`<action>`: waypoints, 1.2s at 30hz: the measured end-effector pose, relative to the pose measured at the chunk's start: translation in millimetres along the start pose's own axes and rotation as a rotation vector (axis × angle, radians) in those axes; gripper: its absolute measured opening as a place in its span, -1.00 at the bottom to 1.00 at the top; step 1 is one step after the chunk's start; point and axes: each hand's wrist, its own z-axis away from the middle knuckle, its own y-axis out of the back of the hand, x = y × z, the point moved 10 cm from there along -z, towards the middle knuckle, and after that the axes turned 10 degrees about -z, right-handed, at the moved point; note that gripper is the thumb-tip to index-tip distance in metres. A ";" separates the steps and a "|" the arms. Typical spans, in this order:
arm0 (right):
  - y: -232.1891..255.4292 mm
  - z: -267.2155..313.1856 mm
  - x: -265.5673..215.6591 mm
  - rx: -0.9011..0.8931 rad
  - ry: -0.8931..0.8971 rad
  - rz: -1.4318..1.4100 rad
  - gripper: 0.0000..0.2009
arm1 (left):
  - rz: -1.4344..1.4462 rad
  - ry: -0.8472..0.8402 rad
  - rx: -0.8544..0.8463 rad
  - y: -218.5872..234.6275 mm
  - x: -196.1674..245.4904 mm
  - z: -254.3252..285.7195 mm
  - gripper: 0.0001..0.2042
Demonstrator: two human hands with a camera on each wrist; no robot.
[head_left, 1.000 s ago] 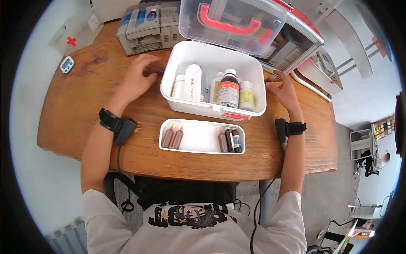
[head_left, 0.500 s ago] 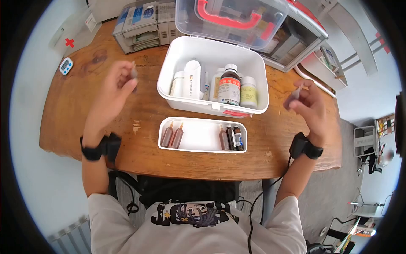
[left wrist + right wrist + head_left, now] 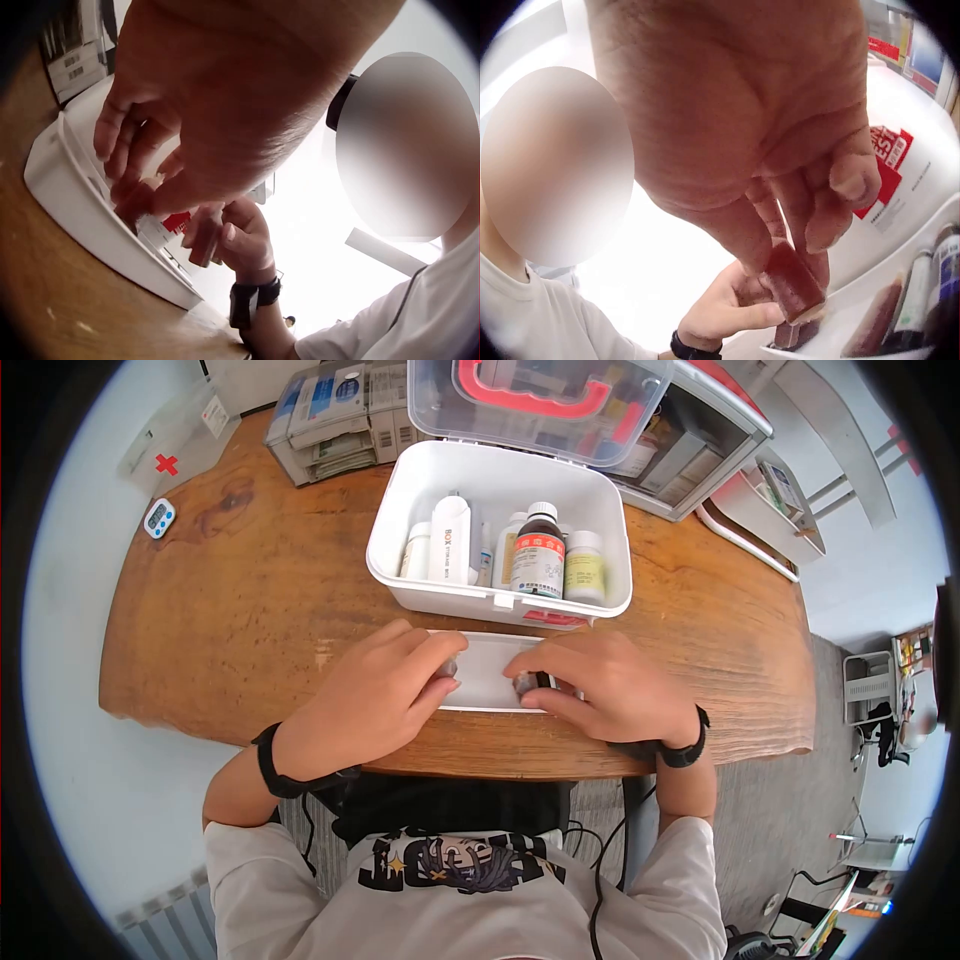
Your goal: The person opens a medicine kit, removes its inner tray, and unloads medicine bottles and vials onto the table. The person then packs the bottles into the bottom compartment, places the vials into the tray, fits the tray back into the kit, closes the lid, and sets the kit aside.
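Over the left part of the small white tray (image 3: 485, 652), the left hand (image 3: 365, 695) pinches a reddish-brown ampoule (image 3: 136, 202) between thumb and fingers. The right hand (image 3: 610, 685) holds another reddish-brown ampoule (image 3: 793, 281) above the tray's right part. In the right wrist view, a further ampoule (image 3: 874, 322) and small dark vials (image 3: 915, 307) lie in the tray beside the right hand. The hands cover both ends of the tray in the head view.
Behind the tray stands a white box (image 3: 400, 585) with its clear lid raised, holding bottles such as a red-labelled one (image 3: 538, 555). Cartons (image 3: 335, 420) are at the back left, a timer (image 3: 159, 518) at the left, a glass-fronted cabinet (image 3: 690, 460) at the back right.
Both hands came inward from either side of the white box to the small tray, each carrying an ampoule. Earlier they were wide apart, first beside the box and then held above the table.
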 end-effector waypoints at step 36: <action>-36.9 -2.0 22.1 -0.097 -0.032 0.143 -0.87 | -0.114 -0.028 -0.096 1.4 -9.4 9.5 -0.59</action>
